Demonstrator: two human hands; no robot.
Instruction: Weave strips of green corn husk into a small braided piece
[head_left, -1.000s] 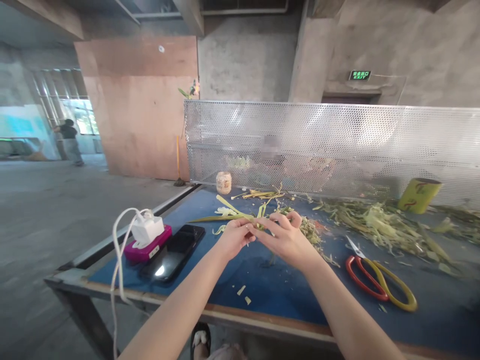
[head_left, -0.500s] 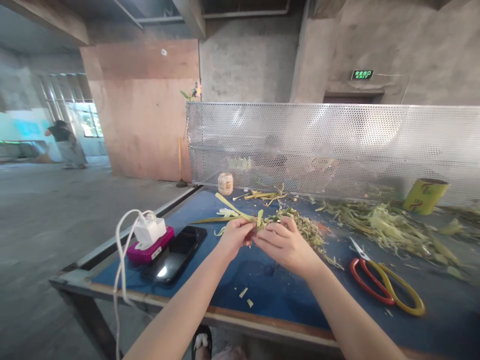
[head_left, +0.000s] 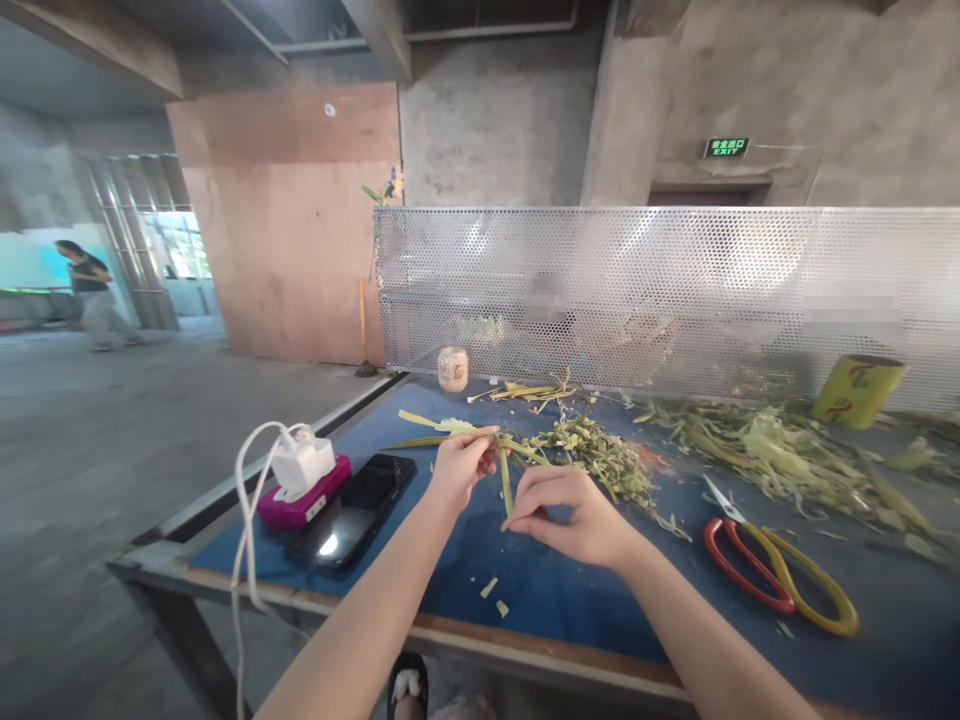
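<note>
At the bottom edge, one foot [head_left: 407, 685], cut off by the frame. Table [head_left: 555, 608]: its right end runs out of view. Near its front edge, two pale scraps [head_left: 489, 588]. Right: one pair of scissors [head_left: 776, 570], blades spread slightly. Left: one phone [head_left: 356, 510], beside one purple socket block [head_left: 304, 493] with one white charger [head_left: 302, 462] on it; the cable [head_left: 241, 545] leaves at the bottom. Mid-table, just above the surface: left hand [head_left: 466, 466], fingers pinched on flat green strips [head_left: 415, 418] where they cross; the fingers cover part of the crossing, so strip count uncertain. Right hand [head_left: 566, 512], fingers closed on the lower end of one hanging strip [head_left: 506, 488]. Beyond: one heap [head_left: 600, 455] of shredded greens, pieces uncountable, partly behind the right hand; to its right a looser leaf pile [head_left: 780, 450]. Farther back: thin stalks [head_left: 525, 390], overlapping, not countable; one jar [head_left: 453, 370], label illegible; one yellow can [head_left: 857, 392], tilted. Behind the table, one perforated screen [head_left: 480, 260]; shapes through it blurred. Far left, one person [head_left: 91, 292], small. High right, one exit sign [head_left: 726, 148].
</note>
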